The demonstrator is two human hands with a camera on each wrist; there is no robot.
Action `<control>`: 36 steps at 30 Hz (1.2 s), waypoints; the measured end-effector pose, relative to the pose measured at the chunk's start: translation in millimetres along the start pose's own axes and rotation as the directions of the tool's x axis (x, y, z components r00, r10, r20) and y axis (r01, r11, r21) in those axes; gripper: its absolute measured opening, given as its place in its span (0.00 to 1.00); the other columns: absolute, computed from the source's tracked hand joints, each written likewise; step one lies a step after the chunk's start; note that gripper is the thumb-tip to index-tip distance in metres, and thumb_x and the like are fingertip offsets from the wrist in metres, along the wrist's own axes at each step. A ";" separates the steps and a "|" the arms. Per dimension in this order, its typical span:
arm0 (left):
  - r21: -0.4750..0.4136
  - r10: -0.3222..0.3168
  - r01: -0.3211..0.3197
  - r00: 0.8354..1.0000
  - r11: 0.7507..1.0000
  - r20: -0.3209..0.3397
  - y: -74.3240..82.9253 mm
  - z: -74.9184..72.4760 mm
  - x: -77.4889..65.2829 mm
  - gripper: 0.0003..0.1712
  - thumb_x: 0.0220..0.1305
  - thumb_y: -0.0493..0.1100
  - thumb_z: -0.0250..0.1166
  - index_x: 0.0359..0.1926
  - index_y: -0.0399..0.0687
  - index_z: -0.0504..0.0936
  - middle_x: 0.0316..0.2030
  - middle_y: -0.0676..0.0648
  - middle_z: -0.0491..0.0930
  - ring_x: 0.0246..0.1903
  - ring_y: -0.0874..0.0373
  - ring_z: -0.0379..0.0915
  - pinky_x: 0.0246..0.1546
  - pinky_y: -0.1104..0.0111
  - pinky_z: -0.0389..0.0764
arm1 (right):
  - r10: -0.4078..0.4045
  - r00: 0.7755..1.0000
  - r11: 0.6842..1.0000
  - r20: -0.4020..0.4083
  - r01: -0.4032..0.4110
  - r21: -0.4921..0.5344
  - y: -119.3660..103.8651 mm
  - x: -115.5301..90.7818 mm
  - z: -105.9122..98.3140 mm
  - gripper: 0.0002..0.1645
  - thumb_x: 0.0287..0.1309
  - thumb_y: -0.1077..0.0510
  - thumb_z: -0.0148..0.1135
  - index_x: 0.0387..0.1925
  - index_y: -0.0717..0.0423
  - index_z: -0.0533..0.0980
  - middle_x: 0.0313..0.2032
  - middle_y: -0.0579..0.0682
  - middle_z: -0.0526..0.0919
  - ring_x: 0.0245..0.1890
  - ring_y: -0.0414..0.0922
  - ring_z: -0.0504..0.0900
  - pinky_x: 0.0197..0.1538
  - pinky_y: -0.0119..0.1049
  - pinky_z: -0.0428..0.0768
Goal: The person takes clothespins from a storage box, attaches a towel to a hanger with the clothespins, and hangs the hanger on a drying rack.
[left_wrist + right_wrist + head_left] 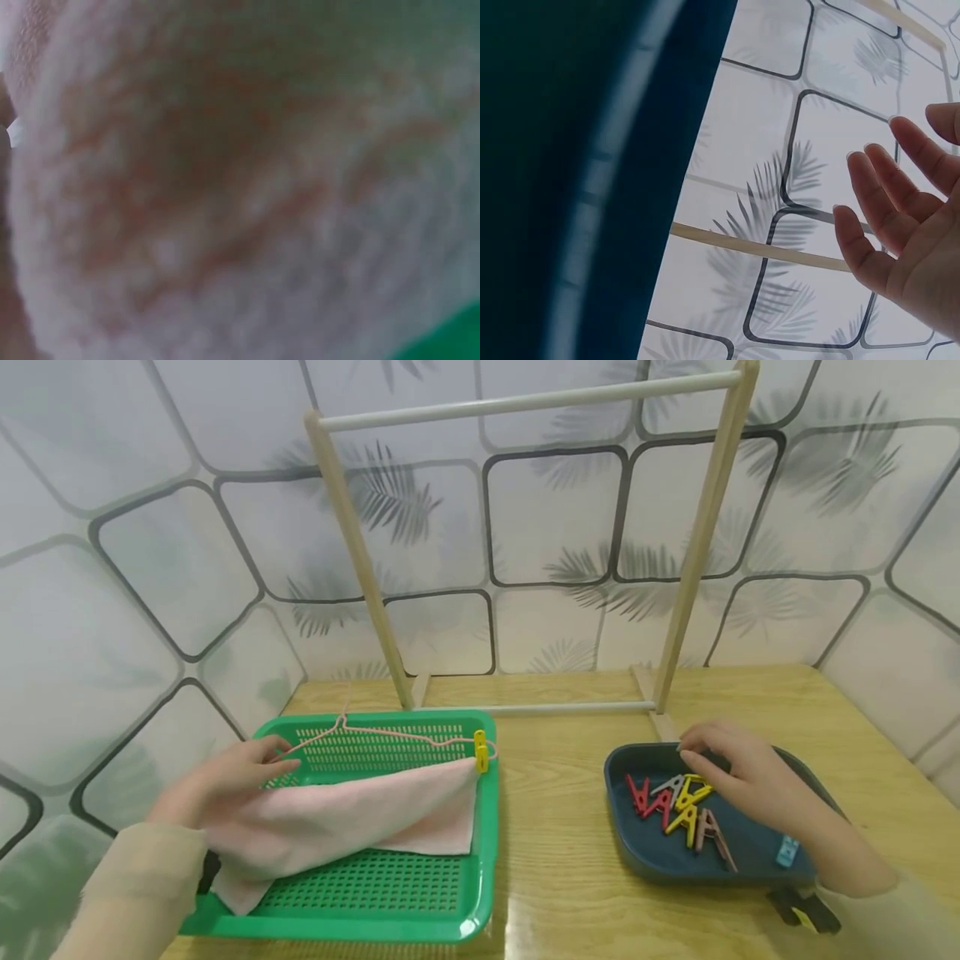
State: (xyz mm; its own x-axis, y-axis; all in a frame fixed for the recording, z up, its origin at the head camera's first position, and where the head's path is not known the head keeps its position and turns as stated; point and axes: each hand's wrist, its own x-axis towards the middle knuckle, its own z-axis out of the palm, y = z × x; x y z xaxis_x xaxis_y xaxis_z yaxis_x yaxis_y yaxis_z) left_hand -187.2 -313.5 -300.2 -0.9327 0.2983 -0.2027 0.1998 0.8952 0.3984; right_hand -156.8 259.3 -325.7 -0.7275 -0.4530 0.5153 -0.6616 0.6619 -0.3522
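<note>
A pink clothes hanger is held at its left end by my left hand, above the green basket. From it hangs a pale pink towel, its right corner clipped to the hanger by a yellow clothespin. The towel's left part bunches below my left hand; towel cloth fills the left wrist view, blurred. My right hand hovers over a dark blue tub, with fingers loosely bent and nothing in them. Red, yellow, grey and pinkish clothespins lie in the tub, with a blue clothespin apart.
A green plastic basket with slotted sides stands under the towel. Behind it rises a wooden rack with a white top rail. The wooden table ends at a patterned wall covering. A small black object lies near the tub's front.
</note>
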 end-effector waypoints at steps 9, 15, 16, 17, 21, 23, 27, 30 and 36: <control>-0.015 -0.013 0.013 0.999 1.000 0.035 1.2 1.7 -1.8 0.28 0.63 0.53 0.52 0.50 0.30 0.67 0.41 0.35 0.74 0.41 0.42 0.71 0.38 0.53 0.71 | 0.044 0.997 0.999 0.062 -0.044 0.004 0.5 -3.2 4.1 0.09 0.52 0.66 0.59 0.33 0.50 0.74 0.36 0.43 0.76 0.35 0.35 0.73 0.33 0.34 0.73; 0.018 0.014 -0.014 1.000 1.000 0.017 1.8 4.7 -1.6 0.32 0.62 0.53 0.53 0.52 0.26 0.65 0.45 0.29 0.69 0.45 0.34 0.65 0.42 0.48 0.67 | 0.042 0.995 0.999 0.091 -0.041 -0.005 -0.1 -4.2 6.3 0.08 0.53 0.65 0.58 0.34 0.49 0.74 0.37 0.43 0.75 0.34 0.35 0.72 0.33 0.34 0.73; 0.044 0.024 -0.024 1.000 0.999 0.004 1.9 5.5 -1.1 0.32 0.62 0.53 0.54 0.52 0.25 0.65 0.45 0.28 0.68 0.46 0.33 0.64 0.42 0.47 0.67 | 0.041 0.995 0.999 0.093 -0.040 -0.009 -0.2 -4.3 6.5 0.08 0.53 0.65 0.58 0.34 0.48 0.74 0.36 0.42 0.75 0.34 0.35 0.72 0.33 0.34 0.73; 0.071 0.038 -0.036 0.999 0.997 -0.016 3.1 6.2 -0.7 0.32 0.61 0.52 0.55 0.51 0.25 0.65 0.46 0.28 0.68 0.46 0.33 0.64 0.43 0.46 0.66 | 0.041 0.995 0.999 0.093 -0.040 -0.012 -0.2 -4.4 6.5 0.09 0.53 0.65 0.59 0.34 0.48 0.74 0.36 0.42 0.75 0.34 0.35 0.72 0.32 0.35 0.73; 0.155 0.117 -0.099 0.987 0.983 -0.106 12.3 5.0 -0.2 0.29 0.59 0.48 0.58 0.49 0.25 0.68 0.45 0.28 0.67 0.46 0.33 0.62 0.43 0.45 0.64 | 0.049 0.994 0.999 0.096 -0.047 -0.021 -0.5 -4.0 5.9 0.09 0.53 0.65 0.59 0.34 0.48 0.74 0.36 0.41 0.75 0.34 0.35 0.72 0.32 0.35 0.73; 0.168 0.156 -0.133 0.979 0.977 -0.132 19.7 3.6 -2.6 0.28 0.59 0.48 0.58 0.49 0.25 0.68 0.46 0.27 0.67 0.46 0.33 0.62 0.43 0.45 0.64 | 0.052 0.994 0.998 0.100 -0.050 -0.022 -1.3 -4.3 6.0 0.09 0.53 0.65 0.59 0.34 0.48 0.74 0.36 0.41 0.75 0.34 0.35 0.73 0.32 0.34 0.73; 0.195 0.200 -0.171 0.970 0.966 -0.140 38.3 2.0 -10.3 0.29 0.59 0.50 0.58 0.51 0.29 0.68 0.48 0.31 0.66 0.48 0.36 0.61 0.44 0.46 0.64 | 0.052 0.993 0.998 0.109 -0.050 -0.025 -2.6 -4.1 6.0 0.09 0.53 0.64 0.59 0.34 0.48 0.74 0.36 0.41 0.75 0.34 0.35 0.73 0.33 0.34 0.73; 0.227 0.237 -0.203 0.962 0.952 -0.135 51.3 5.5 -13.4 0.27 0.58 0.49 0.59 0.51 0.32 0.70 0.48 0.34 0.67 0.48 0.39 0.62 0.45 0.48 0.65 | 0.063 0.991 0.998 0.119 -0.059 -0.037 -2.8 -4.5 5.3 0.08 0.54 0.63 0.59 0.34 0.48 0.74 0.35 0.41 0.76 0.34 0.36 0.74 0.33 0.35 0.74; 0.239 0.265 -0.236 0.959 0.942 -0.098 66.8 16.3 -12.7 0.26 0.57 0.50 0.60 0.51 0.35 0.70 0.47 0.38 0.69 0.48 0.42 0.64 0.44 0.51 0.68 | 0.100 0.982 0.994 0.157 -0.092 -0.057 -3.0 -4.8 2.6 0.06 0.53 0.62 0.59 0.33 0.48 0.74 0.33 0.39 0.75 0.33 0.36 0.74 0.32 0.35 0.74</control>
State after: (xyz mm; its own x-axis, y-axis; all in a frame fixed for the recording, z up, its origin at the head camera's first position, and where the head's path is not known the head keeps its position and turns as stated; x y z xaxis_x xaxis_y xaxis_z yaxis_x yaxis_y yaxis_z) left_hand -157.1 -252.1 -285.6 -0.8711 0.4912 -0.0013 0.4800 0.8518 0.2097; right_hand -151.8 257.9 -329.1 -0.8095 -0.4727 0.3481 -0.5804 0.7338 -0.3531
